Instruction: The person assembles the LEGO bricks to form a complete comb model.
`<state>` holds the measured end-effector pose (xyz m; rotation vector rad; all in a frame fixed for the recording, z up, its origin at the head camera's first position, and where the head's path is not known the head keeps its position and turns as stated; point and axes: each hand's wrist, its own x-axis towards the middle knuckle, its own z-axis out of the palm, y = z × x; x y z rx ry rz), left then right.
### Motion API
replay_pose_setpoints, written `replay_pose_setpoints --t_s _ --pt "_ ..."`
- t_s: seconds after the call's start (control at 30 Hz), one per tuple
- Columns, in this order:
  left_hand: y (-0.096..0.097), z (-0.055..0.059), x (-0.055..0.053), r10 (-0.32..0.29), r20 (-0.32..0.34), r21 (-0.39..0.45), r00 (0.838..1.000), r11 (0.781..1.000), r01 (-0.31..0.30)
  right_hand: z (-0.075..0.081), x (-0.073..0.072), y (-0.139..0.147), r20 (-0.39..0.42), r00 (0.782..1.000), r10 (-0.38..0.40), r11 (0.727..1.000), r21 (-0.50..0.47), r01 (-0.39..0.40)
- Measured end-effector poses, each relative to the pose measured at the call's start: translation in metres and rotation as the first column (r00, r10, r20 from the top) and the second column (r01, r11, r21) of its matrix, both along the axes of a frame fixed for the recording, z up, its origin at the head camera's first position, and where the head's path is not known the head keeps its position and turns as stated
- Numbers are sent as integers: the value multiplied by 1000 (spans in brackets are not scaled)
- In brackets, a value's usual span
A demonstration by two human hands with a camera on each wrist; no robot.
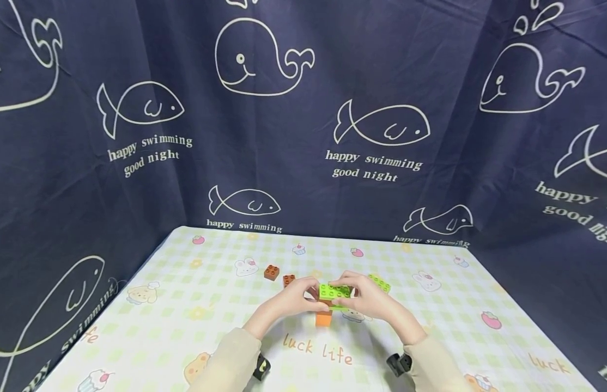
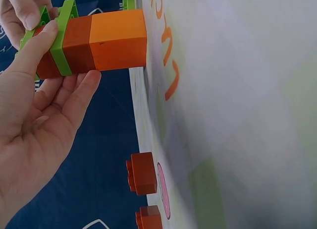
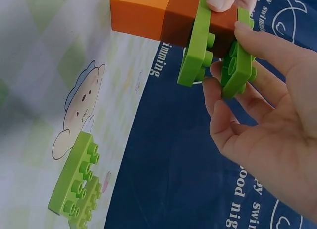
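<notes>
A tower of toy building bricks stands upright on the table. Its base is an orange brick (image 2: 119,38), with a brown brick (image 2: 78,46) above, then a green brick (image 3: 198,40), a second brown brick (image 3: 223,26) and another green brick (image 3: 238,73) on top. My left hand (image 1: 298,296) grips the tower's upper part, thumb on the near side and fingers round behind. From the other side my right hand (image 1: 366,295) pinches the top green brick between thumb and fingers. Both green bricks jut out past the brown ones towards my right hand.
Two loose brown bricks (image 1: 271,272) lie behind my left hand. Beyond my right hand are two loose green bricks (image 3: 74,174), studs up. A checked, printed cloth (image 1: 186,305) covers the table, and a dark blue curtain (image 1: 303,141) hangs behind and at both sides.
</notes>
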<state>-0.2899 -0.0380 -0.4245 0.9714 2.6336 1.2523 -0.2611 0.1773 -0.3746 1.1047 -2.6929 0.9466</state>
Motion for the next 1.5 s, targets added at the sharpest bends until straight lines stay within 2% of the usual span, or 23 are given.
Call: replay_pose_setpoints --t_s 0.37,0.57,0.9,1.27,1.5 --pt "0 -1 0 -3 -15 4 1000 1000 3 -3 -1 0 27 1000 -13 1000 0 13" --pt "-1 -2 -1 4 -31 -6 1000 1000 -4 -8 -3 2 10 1000 -20 1000 -18 20" --pt "0 -1 -1 12 13 6 1000 1000 -12 -19 -6 2 2 999 -34 997 -75 34" --pt "0 -4 -1 4 45 15 999 1000 -4 -30 -8 1 124 990 -72 986 -142 89" --pt "0 2 0 10 49 5 999 1000 -10 -33 -9 -1 161 982 -96 979 -162 122"
